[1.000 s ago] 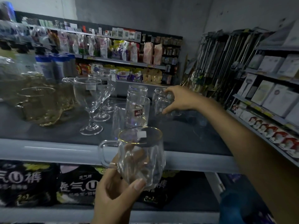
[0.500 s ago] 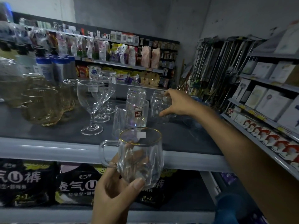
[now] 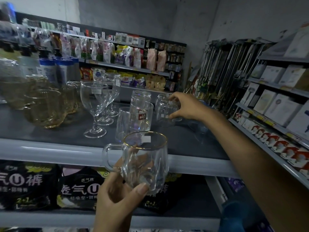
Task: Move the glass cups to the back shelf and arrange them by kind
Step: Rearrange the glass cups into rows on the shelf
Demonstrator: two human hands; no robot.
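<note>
Shifted slightly left and down in the frame since one second ago: right hand (image 3: 185, 106), with the same grip on the cup (image 3: 164, 113). Same place as before: left hand (image 3: 117, 200) and mug (image 3: 145, 163).

Grip of right hand:
- Reaches from lower right to centre right of the frame, over the dark top of the shelf (image 3: 50, 153).
- Fingers curled over the top of the cup, thumb against its lower right side; pinches the clear cup between them.
- Cup location: just right of the tumblers (image 3: 140, 113), toward the back of the shelf top.
- Contact between cup base and shelf: cannot tell.

Grip of left hand:
- Lower centre of the frame.
- Holds the mug upright, thumb across the lower front wall, fingers curled behind and visible through the glass.
- Gold rim on top, handle pointing left.
- Mug location: held off the shelf, in front of its grey front edge.

On the shelf top, from left of the frame toward centre:
- amber cups (image 3: 43, 108), clustered at the left;
- wine glasses (image 3: 93, 104), in a row running toward the back;
- tumblers, two stacked behind one single.

Surroundings:
- dark packs (image 3: 28, 183) on the level below;
- white boxes (image 3: 275, 104) on the rack at the right edge;
- poles (image 3: 225, 67) hanging at upper right.
</note>
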